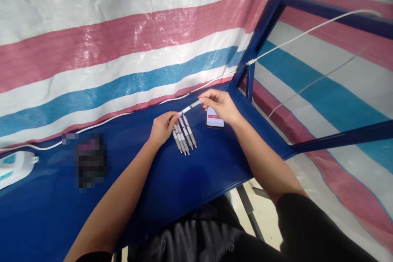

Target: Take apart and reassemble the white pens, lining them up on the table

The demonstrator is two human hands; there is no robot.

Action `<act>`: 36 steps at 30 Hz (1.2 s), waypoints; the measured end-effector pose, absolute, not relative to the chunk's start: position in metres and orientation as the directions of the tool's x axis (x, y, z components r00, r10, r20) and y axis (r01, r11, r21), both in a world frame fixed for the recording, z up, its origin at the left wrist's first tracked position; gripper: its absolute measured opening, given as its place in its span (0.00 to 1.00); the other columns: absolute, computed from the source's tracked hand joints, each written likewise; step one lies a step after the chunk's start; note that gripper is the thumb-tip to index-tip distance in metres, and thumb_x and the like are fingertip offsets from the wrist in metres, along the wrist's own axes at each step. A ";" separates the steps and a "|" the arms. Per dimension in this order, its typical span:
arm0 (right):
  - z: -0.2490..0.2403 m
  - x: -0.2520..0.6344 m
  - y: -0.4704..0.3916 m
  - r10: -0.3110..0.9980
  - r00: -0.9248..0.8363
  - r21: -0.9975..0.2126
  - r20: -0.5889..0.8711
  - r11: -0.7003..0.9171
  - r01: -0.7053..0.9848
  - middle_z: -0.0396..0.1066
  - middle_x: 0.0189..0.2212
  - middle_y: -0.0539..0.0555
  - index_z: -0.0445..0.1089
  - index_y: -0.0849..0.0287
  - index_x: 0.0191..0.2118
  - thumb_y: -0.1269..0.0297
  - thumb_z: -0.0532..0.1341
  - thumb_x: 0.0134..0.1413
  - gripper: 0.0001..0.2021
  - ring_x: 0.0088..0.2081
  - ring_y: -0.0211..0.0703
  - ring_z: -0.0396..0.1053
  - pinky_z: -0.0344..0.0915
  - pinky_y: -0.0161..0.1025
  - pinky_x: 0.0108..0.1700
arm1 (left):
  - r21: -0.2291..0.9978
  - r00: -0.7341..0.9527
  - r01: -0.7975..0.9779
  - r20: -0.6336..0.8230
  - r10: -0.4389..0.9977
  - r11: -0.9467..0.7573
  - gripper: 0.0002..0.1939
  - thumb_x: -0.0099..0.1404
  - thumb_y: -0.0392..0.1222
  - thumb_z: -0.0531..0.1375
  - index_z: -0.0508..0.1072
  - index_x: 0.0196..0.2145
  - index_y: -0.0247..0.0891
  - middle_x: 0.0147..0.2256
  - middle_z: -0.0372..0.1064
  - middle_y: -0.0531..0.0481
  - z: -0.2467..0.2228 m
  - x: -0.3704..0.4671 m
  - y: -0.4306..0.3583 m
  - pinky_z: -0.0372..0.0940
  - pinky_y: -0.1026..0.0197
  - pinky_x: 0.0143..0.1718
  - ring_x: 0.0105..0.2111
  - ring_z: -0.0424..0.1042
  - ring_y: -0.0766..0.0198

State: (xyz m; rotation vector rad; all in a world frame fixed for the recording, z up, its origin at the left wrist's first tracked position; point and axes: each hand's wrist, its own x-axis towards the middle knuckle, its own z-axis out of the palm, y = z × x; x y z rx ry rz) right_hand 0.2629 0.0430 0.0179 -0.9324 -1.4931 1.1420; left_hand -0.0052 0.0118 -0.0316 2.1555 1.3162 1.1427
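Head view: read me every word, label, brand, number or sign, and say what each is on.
No text is readable.
Phone screen: lettering too small.
Held pen and row of pens: dark marks, too small.
Black shirt: pale print and small script, too blurred.
Pixelated dark item: masked, nothing legible.

Pens on table, phone (near them) right

Red, white and blue striped tarpaulin walls a blue desk; blue metal frame, pale floor, glossy reflections.
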 end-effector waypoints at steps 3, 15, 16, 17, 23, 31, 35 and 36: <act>0.019 0.263 0.043 0.944 -0.181 -0.961 0.275 0.276 -0.022 0.79 0.35 0.51 0.80 0.54 0.40 0.38 0.79 0.49 0.25 0.36 0.42 0.74 0.76 0.42 0.42 | 0.676 0.230 0.544 0.450 0.863 -0.497 0.23 0.81 0.59 0.55 0.81 0.41 0.41 0.28 0.78 0.52 -0.031 -0.005 0.011 0.70 0.60 0.34 0.26 0.74 0.63; 0.020 0.270 0.052 0.942 0.075 -0.942 0.328 0.332 -0.046 0.79 0.45 0.52 0.73 0.50 0.47 0.43 0.75 0.55 0.22 0.43 0.43 0.77 0.76 0.40 0.45 | 0.633 0.213 0.571 0.501 0.839 -0.523 0.19 0.82 0.54 0.54 0.79 0.44 0.40 0.32 0.78 0.49 -0.031 -0.002 0.011 0.71 0.58 0.40 0.32 0.76 0.60; 0.020 0.272 0.053 0.940 0.074 -0.940 0.333 0.337 -0.049 0.79 0.45 0.52 0.73 0.50 0.47 0.44 0.75 0.55 0.22 0.43 0.43 0.77 0.76 0.40 0.45 | 0.628 0.217 0.572 0.505 0.836 -0.528 0.19 0.82 0.53 0.54 0.79 0.44 0.40 0.32 0.78 0.48 -0.032 -0.003 0.011 0.71 0.58 0.40 0.33 0.76 0.60; 0.020 0.273 0.054 0.938 0.071 -0.938 0.338 0.342 -0.054 0.79 0.44 0.52 0.73 0.50 0.47 0.45 0.76 0.56 0.21 0.43 0.42 0.77 0.76 0.39 0.44 | 0.623 0.222 0.570 0.511 0.830 -0.536 0.18 0.82 0.53 0.54 0.79 0.44 0.40 0.33 0.78 0.48 -0.032 -0.003 0.011 0.71 0.58 0.40 0.33 0.77 0.60; 0.017 0.273 0.055 0.938 0.032 -0.932 0.346 0.348 -0.103 0.82 0.42 0.52 0.75 0.53 0.42 0.49 0.78 0.55 0.18 0.38 0.40 0.77 0.76 0.39 0.42 | 0.619 0.231 0.550 0.532 0.815 -0.560 0.18 0.82 0.52 0.54 0.79 0.44 0.39 0.34 0.79 0.47 -0.031 -0.002 0.011 0.72 0.58 0.42 0.33 0.77 0.60; 0.009 0.255 0.047 0.945 -0.194 -0.965 0.263 0.253 -0.076 0.83 0.35 0.53 0.78 0.56 0.39 0.37 0.81 0.44 0.28 0.35 0.44 0.79 0.77 0.43 0.43 | 0.644 0.228 0.536 0.512 0.828 -0.545 0.19 0.82 0.54 0.54 0.79 0.44 0.40 0.33 0.78 0.48 -0.036 -0.004 0.013 0.72 0.58 0.41 0.32 0.77 0.60; 0.012 0.257 0.041 0.957 -0.178 -0.951 0.229 0.258 0.168 0.73 0.21 0.50 0.70 0.56 0.26 0.26 0.69 0.57 0.33 0.24 0.39 0.70 0.68 0.38 0.32 | 0.649 0.234 0.525 0.511 0.827 -0.550 0.19 0.82 0.54 0.55 0.80 0.45 0.40 0.35 0.80 0.47 -0.038 -0.005 0.015 0.72 0.57 0.42 0.34 0.78 0.59; 0.013 0.259 0.040 0.954 -0.187 -0.925 0.235 0.278 0.258 0.69 0.18 0.50 0.66 0.55 0.22 0.25 0.63 0.62 0.36 0.22 0.38 0.68 0.66 0.38 0.31 | 0.649 0.238 0.524 0.511 0.826 -0.552 0.19 0.82 0.55 0.55 0.80 0.45 0.40 0.36 0.80 0.46 -0.039 -0.005 0.015 0.73 0.57 0.43 0.34 0.78 0.59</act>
